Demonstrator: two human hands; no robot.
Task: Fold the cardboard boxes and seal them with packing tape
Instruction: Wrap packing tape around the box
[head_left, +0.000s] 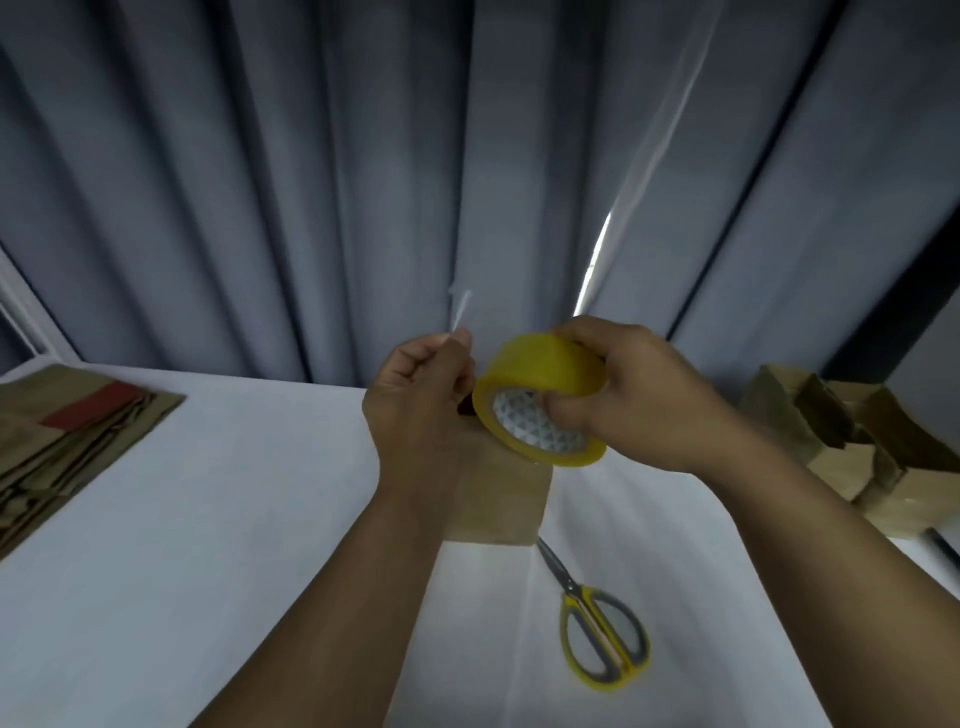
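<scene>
Grey-blue pleated curtains (363, 182) hung behind a white-covered table (234, 493). A sliver of daylight (597, 260) showed through a gap between them, and a pale frame (21, 306) edged the far left.

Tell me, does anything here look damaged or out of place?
Yes. The brown cardboard boxes at the right look crumpled, their flaps bent unevenly. The clear tape strip that the left hand pinches, from the yellow tape roll in the right hand, looks bunched into a narrow strand, not flat.
</scene>
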